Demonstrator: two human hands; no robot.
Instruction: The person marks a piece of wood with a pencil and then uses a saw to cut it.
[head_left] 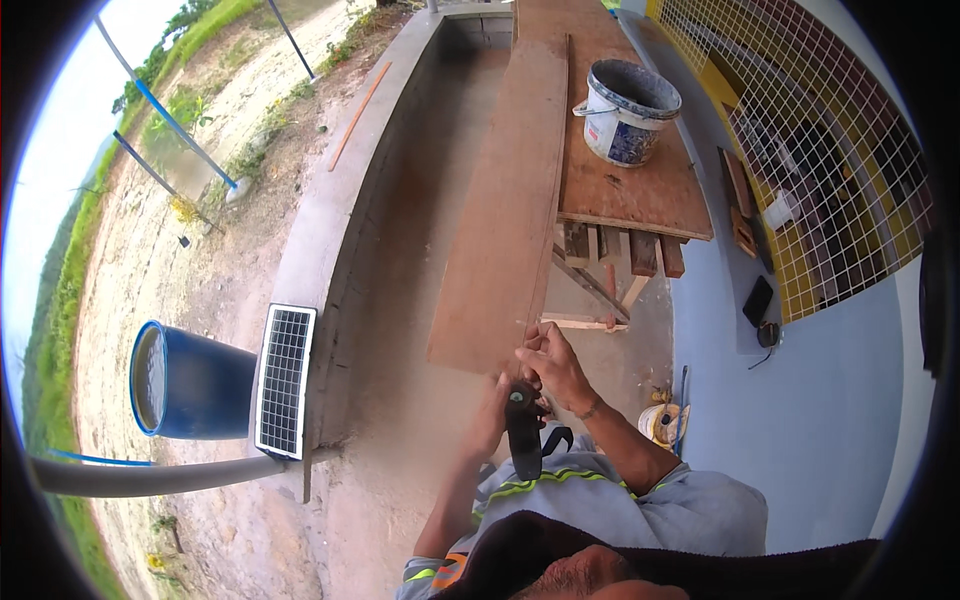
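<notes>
Both hands meet in front of my body, just at the near end of a long brown plywood board (500, 220). My right hand (556, 368) is closed with its fingertips pinched together; a thin, pale tip shows by them, too small to name. Close beside it, my left hand (490, 415) has its fingers curled inward, with part of them hidden. What the left fingers hold cannot be made out. A black strap-like object (524, 440) with a round spot at its top hangs below the hands and covers part of them.
A stained white bucket (630, 115) stands on a plywood-topped trestle table (640, 200) beyond the board. On my left, a small solar panel (285, 380) leans on a low concrete wall (330, 240), with a blue barrel (200, 380) outside. A wire-mesh window (810, 150) lies right.
</notes>
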